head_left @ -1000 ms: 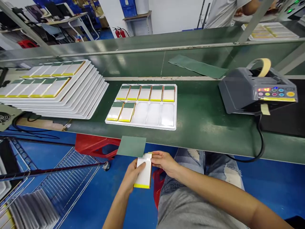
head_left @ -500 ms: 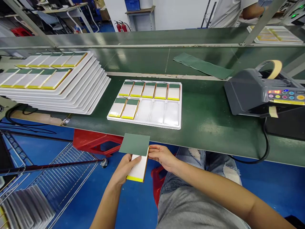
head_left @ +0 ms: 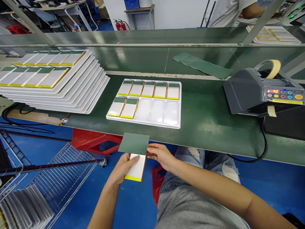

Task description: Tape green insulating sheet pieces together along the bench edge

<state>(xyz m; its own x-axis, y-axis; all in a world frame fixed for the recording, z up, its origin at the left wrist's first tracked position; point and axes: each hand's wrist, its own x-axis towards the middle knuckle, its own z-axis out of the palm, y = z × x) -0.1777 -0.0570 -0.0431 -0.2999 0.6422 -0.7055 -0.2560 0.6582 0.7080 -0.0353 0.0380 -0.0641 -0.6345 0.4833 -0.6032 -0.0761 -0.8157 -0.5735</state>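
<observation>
Two hands meet just below the near edge of the green worktop (head_left: 205, 127), out over open floor. Left hand (head_left: 122, 167) cradles a white cell (head_left: 136, 168) from underneath, fingers curled along its left side; its long axis runs away from the person, yellow end nearest them. Right hand (head_left: 160, 156) pinches the right edge of a green sheet (head_left: 134, 143) covering the cell's far end. Beyond that edge, the white tray (head_left: 143, 122) sits with three near-row pockets free. Well right of the tray: the tape dispenser (head_left: 259, 92).
</observation>
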